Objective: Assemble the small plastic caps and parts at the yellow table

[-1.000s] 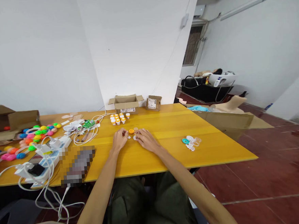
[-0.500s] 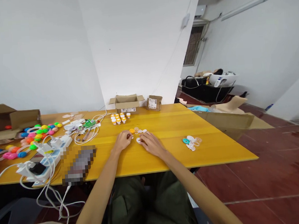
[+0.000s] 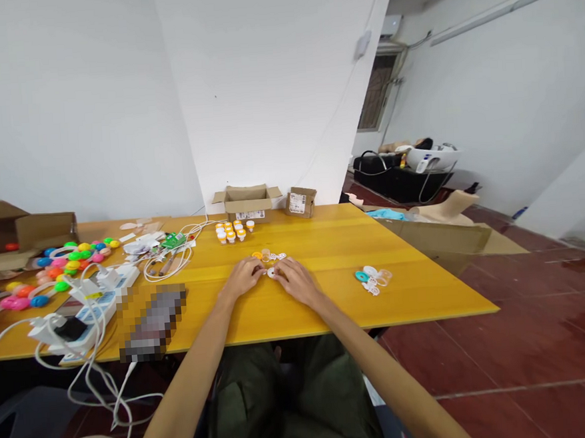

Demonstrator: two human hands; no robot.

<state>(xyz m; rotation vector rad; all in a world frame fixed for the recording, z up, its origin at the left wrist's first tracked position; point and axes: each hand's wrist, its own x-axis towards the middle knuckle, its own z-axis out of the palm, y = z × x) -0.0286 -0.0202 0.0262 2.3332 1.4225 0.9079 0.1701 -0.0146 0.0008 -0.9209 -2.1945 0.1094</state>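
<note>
A small white round piece [image 3: 271,272] lies between my hands on the yellow table. My right hand [image 3: 295,280] has its fingertips closed on the right edge of this piece. My left hand [image 3: 245,277] is pinched, its fingertips right up at the piece's left side; whatever they hold is too small to make out. Just beyond the hands are an orange ring [image 3: 258,255], a clear cup-like part [image 3: 265,255] and small white plastic parts [image 3: 278,256]. Farther right sits a group with a teal ring [image 3: 361,276], a clear ring [image 3: 385,277] and white parts [image 3: 372,285].
Several white-and-orange pieces [image 3: 231,236] stand before an open carton [image 3: 251,203] and a small box [image 3: 301,202]. To the left lie a power strip [image 3: 87,333] with cables, a pixelated phone-like object [image 3: 154,322], a green circuit board [image 3: 174,240] and colourful balls [image 3: 75,264].
My left hand has moved right, bringing its fingertips from a short gap away up to the white round piece. My right hand stays in nearly the same place. The view has shifted slightly.
</note>
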